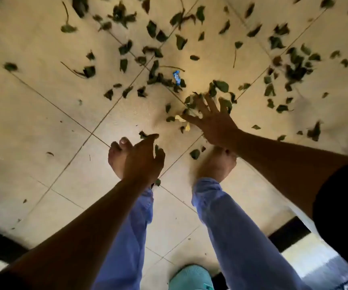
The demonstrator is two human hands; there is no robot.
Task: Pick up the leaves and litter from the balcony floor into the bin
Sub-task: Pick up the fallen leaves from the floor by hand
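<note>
Right hand (212,120) spread flat, fingers pressing into the small heap of dark green leaves (208,97) on the beige tiled balcony floor (43,114), heap just ahead of the fingertips. Left hand (141,160) loosely curled, holding nothing, hovering nearer the feet. Blue crumpled wrapper (176,77) lies beyond the heap; right hand is nearer. Bin can't be identified.

Dozens of green leaves (181,41), one blue wrapper (176,76), two hands (212,120), two bare feet (217,162)
</note>
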